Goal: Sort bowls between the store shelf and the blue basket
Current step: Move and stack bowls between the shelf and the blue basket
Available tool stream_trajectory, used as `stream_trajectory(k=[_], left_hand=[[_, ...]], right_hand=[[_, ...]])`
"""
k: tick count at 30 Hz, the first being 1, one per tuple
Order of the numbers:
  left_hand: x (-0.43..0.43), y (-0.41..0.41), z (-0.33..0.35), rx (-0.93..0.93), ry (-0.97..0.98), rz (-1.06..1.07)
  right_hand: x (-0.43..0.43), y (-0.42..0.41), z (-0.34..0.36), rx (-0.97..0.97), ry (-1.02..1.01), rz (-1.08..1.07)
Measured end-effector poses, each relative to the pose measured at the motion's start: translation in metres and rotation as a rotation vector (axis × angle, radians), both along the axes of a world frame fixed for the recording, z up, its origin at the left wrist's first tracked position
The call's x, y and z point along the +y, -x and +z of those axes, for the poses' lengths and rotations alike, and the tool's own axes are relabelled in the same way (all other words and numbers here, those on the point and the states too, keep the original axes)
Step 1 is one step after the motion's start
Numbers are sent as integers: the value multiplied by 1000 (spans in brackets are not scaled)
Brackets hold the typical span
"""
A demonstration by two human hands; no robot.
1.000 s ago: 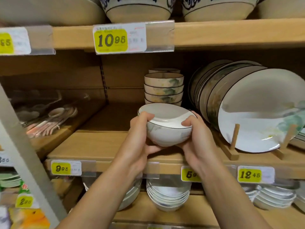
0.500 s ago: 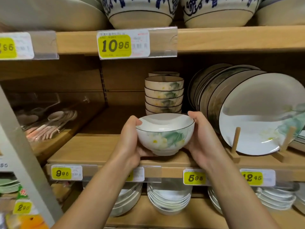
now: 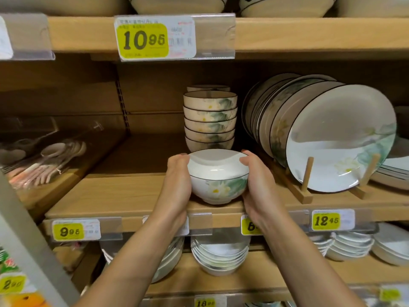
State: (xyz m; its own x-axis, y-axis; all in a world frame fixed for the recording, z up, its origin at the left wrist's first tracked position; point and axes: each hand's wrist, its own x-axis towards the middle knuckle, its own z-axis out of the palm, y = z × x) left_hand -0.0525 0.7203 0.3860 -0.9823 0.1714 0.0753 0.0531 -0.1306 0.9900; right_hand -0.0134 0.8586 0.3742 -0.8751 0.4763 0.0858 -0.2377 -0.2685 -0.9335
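A white bowl [image 3: 218, 176] with a dark rim and a green-and-yellow flower print rests with its foot on the front of the wooden middle shelf [image 3: 115, 196]. My left hand [image 3: 178, 185] cups its left side and my right hand [image 3: 257, 182] cups its right side. Directly behind it stands a stack of several matching bowls [image 3: 209, 120], with another stack partly hidden further back. The blue basket is not in view.
Several large flowered plates [image 3: 321, 134] lean in a wooden rack [image 3: 306, 176] right of the bowl. Ceramic spoons [image 3: 46, 160] lie on the left shelf section. Stacked white dishes [image 3: 219, 255] fill the lower shelf. Big bowls sit on the top shelf above price tags [image 3: 155, 37].
Both hands have carried the bowl forward and down from the air in front of the shelf until its foot rests on the shelf board. The camera has moved closer.
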Motion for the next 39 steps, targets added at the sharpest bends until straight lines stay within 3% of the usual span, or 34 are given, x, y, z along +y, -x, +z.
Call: stream_trajectory(k=[14, 31, 35, 39], left_hand=[[14, 27, -11, -78, -167, 114], [14, 23, -1, -98, -184, 186], [0, 8, 12, -6, -224, 259], [-25, -21, 19, 105, -291, 308]], right_hand=[[4, 11, -1, -30, -149, 4], [9, 13, 1, -34, -229, 50], [13, -3, 9, -30, -341, -46], [9, -28, 12, 135, -431, -123]])
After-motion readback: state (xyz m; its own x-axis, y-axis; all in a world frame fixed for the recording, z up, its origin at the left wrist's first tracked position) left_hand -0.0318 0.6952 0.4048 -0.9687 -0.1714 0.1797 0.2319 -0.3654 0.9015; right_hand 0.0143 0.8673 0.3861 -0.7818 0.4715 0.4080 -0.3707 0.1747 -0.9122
